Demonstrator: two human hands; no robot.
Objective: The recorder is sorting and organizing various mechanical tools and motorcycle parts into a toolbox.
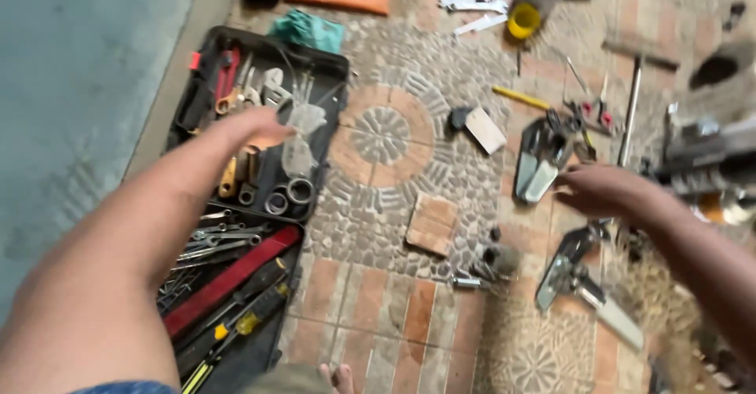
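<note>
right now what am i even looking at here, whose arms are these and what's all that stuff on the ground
This is one picture from a camera worn on a person's head, looking down, so the two bare arms are the wearer's own. The left hand reaches over an open black toolbox full of wrenches, sockets and screwdrivers, with a red bar in it. The right hand hovers near grey metal clamp-like parts on the patterned tile floor. A small wooden block and a yellow cup also lie there. Neither hand visibly holds anything, though the picture is blurred.
</note>
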